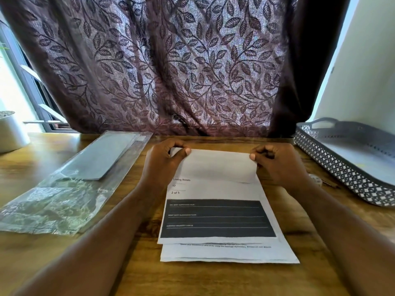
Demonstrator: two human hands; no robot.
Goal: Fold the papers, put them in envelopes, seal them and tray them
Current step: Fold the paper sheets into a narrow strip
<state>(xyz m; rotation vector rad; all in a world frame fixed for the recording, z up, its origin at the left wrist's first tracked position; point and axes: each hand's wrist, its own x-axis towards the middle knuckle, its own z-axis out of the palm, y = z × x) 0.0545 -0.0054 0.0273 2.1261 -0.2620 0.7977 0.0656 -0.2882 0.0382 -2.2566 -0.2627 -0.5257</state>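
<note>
Top sheet (pixel 215 218): lies printed side up in the middle of the table (pixel 192 278). Its long axis runs straight away from the person, and the text reads from the person's side. A dark printed block sits toward its near end.
Fold: the far end is lifted and curled back toward the person, so the blank reverse shows as a rounded roll across the sheet's width. No sharp crease is visible.
Lower sheet (pixel 230 254): lies directly beneath with the same long axis. Its near edge sticks out past the top sheet and is turned slightly clockwise.
Left hand (pixel 164 161): at the far left corner of the curl, fingers bent. It pinches the paper's edge between the thumb (pixel 187 151) on top and the fingers behind.
Right hand (pixel 280 163): mirrors it at the far right corner, with its thumb (pixel 252 156) on the paper and the fingers tucked behind in a pinch.
Forearms: both reach forward along either side of the sheets.
Envelopes (pixel 94 159): a grey stack inside a clear plastic sleeve (pixel 53 206), lying at an angle on the left, apart from the sheets.
Tray (pixel 333 165): grey, with perforated walls and a handle, on the right side of the table.
Small object (pixel 316 179): between the right wrist and the tray, too blurred to tell what it is.
Backdrop: a leaf-patterned curtain (pixel 171 71) hangs behind the table, and a white pot (pixel 10 133) stands at the far left.
</note>
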